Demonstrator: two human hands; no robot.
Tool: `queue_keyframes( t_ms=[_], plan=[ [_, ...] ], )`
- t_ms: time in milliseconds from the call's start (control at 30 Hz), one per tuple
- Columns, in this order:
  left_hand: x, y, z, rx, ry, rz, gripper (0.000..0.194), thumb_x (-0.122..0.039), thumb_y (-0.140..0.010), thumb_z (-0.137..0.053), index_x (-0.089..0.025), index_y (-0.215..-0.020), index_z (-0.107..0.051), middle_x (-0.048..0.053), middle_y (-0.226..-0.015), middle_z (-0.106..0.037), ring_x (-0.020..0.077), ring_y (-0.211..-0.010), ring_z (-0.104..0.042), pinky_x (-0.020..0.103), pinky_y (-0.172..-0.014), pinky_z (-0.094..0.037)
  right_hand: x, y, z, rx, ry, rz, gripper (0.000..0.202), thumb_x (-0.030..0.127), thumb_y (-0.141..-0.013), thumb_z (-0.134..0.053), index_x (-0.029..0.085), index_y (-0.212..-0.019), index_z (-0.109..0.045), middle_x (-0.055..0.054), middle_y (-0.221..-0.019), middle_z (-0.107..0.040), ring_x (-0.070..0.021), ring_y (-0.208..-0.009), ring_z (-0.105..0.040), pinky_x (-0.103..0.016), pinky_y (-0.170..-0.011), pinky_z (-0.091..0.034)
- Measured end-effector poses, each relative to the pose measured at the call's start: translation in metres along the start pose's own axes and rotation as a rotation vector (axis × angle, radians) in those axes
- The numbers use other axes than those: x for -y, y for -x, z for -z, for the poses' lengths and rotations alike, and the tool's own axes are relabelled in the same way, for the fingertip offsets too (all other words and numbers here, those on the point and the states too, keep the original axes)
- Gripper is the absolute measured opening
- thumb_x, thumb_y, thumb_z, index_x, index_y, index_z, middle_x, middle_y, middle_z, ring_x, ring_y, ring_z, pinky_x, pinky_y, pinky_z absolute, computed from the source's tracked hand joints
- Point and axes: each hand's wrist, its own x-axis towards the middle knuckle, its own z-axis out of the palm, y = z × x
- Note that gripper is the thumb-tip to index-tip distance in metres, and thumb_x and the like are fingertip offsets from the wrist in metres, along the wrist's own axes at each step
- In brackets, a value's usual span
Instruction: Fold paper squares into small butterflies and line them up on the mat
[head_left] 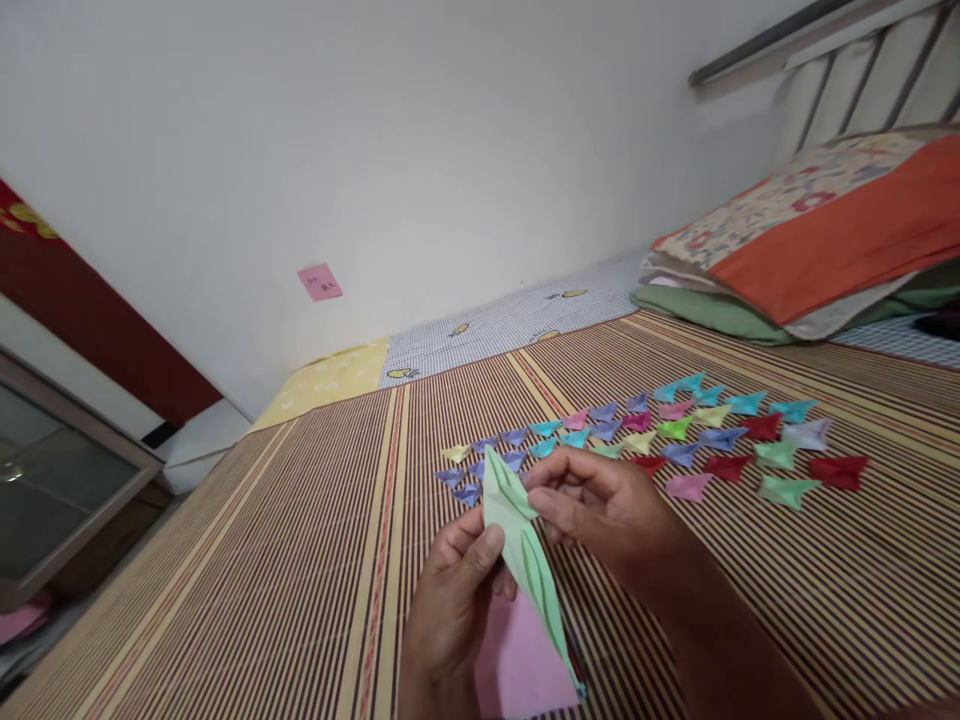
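Head view, down over bed mat

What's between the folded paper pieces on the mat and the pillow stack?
Only bare striped mat separates the folded paper pieces from the pillow stack, seen in the head view.

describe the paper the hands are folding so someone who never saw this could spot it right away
Start at the striped bamboo mat and find the two hands near its lower middle. The left hand and right hand pinch a long, narrow light green folded paper. Unlike the small colourful folded pieces lying beyond, it is larger and held up.
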Motion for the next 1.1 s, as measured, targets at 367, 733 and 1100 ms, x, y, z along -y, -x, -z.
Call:
queue_keyframes(
  t_ms=[367, 733, 1100],
  plan=[
    [0.0025, -0.0007, 0.0029, 0.016, -0.008, 0.021, 0.029, -0.038, -0.083, -0.083, -0.013, -0.098, -0.081, 0.000, -0.065, -0.062, 0.0055, -0.051, -0.044, 0.018, -0.050, -0.034, -0.0053, -0.0027, -0.0014, 0.075, -0.011, -0.021, 0.023, 0.039, -0.086, -0.077, 0.018, -0.093, -0.070, 0.001, -0.076, -0.062, -0.0115, -0.068, -0.056, -0.025, -0.062, -0.044],
    [0.0043, -0.0004, 0.0018, 0.015, -0.018, 0.030, 0.030, -0.040, -0.080, -0.085, -0.015, -0.095, -0.082, 0.002, -0.066, -0.066, 0.0068, -0.049, -0.045, 0.019, -0.048, -0.035, -0.0042, -0.0041, -0.0019, 0.142, -0.074, -0.010, 0.023, 0.038, -0.090, -0.072, 0.016, -0.087, -0.068, 0.001, -0.074, -0.062, -0.0107, -0.066, -0.056, -0.024, -0.061, -0.044],
    [0.0055, -0.0009, 0.0055, 0.034, -0.038, 0.039, 0.030, -0.039, -0.082, -0.083, -0.014, -0.099, -0.083, 0.001, -0.065, -0.062, 0.0064, -0.050, -0.044, 0.019, -0.050, -0.033, -0.0032, -0.0032, -0.0013, 0.112, -0.020, -0.016, 0.024, 0.040, -0.086, -0.076, 0.017, -0.088, -0.067, 0.001, -0.075, -0.061, -0.0118, -0.068, -0.055, -0.025, -0.063, -0.043]
  ],
)
